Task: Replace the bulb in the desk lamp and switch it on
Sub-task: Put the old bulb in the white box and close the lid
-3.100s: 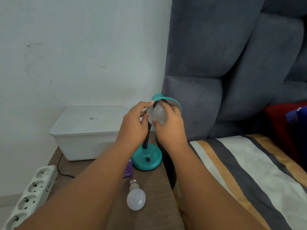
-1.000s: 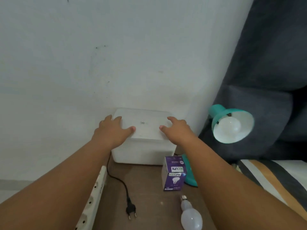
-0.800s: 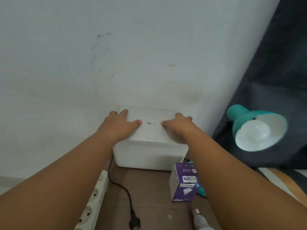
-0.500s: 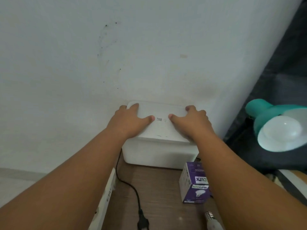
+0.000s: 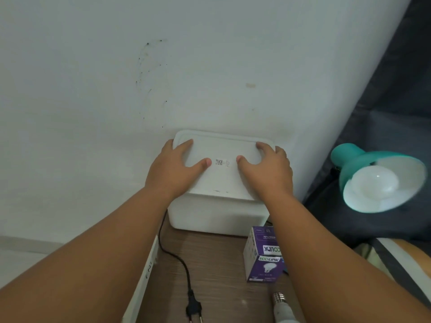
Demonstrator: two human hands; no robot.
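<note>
The teal desk lamp's shade (image 5: pixel 349 164) tilts toward me at the right edge with a white bulb (image 5: pixel 373 183) seated in it, unlit. A second white bulb (image 5: pixel 282 308) lies loose on the wooden table (image 5: pixel 217 264) at the bottom, cut off by the frame. The lamp's black plug (image 5: pixel 193 308) lies unplugged on the table, and its cord runs back beside the box. My left hand (image 5: pixel 172 169) and my right hand (image 5: pixel 268 171) lie on the lid of a white plastic box (image 5: pixel 217 213), fingers hooked over its far corners, thumbs on top.
A purple bulb carton (image 5: pixel 261 264) stands in front of the box, under my right forearm. A white power strip (image 5: pixel 147 271) runs along the table's left edge. The wall is close behind, with a grey headboard (image 5: pixel 384 101) and a striped bed (image 5: pixel 396 259) at the right.
Three seconds ago both hands were on the bulb in the lamp. In the last second they have slid from the lid's front toward its far corners, and my view has moved closer.
</note>
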